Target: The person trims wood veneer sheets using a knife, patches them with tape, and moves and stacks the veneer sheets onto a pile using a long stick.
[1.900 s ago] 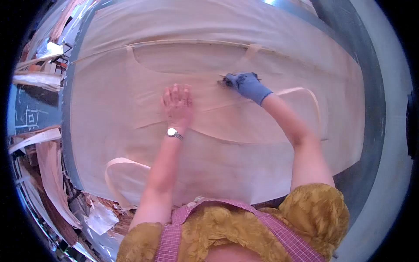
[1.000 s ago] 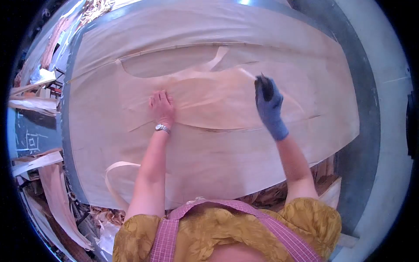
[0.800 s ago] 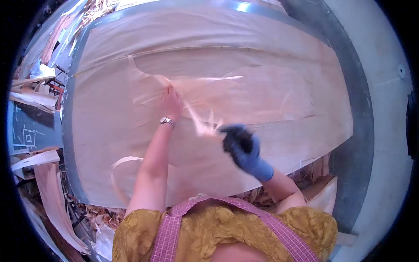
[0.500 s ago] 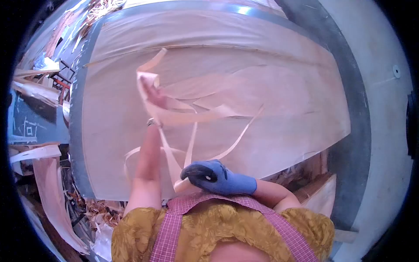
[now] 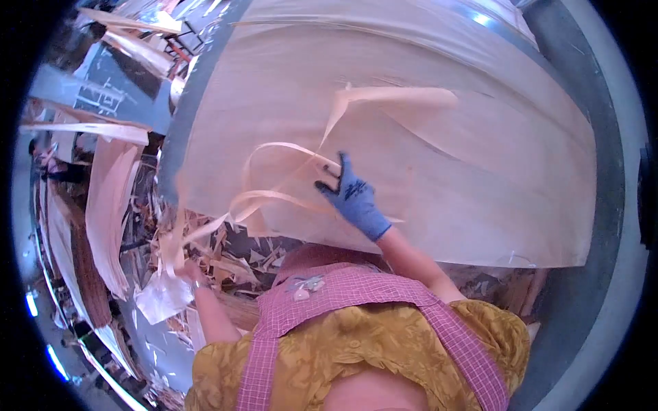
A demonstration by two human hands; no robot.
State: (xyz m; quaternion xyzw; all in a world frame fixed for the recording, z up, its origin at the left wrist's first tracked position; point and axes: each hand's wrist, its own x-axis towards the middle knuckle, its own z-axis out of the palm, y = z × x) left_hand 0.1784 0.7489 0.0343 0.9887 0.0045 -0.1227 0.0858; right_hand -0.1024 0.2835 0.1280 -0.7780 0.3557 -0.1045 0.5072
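the left hand (image 5: 192,271) has moved off the pale sheet (image 5: 493,185).

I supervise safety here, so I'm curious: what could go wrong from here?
The loose strips loop over the pale sheet close to the gloved right hand, so they might snag on it. The ungloved left hand, blurred, appears close to the scraps; a rough edge could scratch it.
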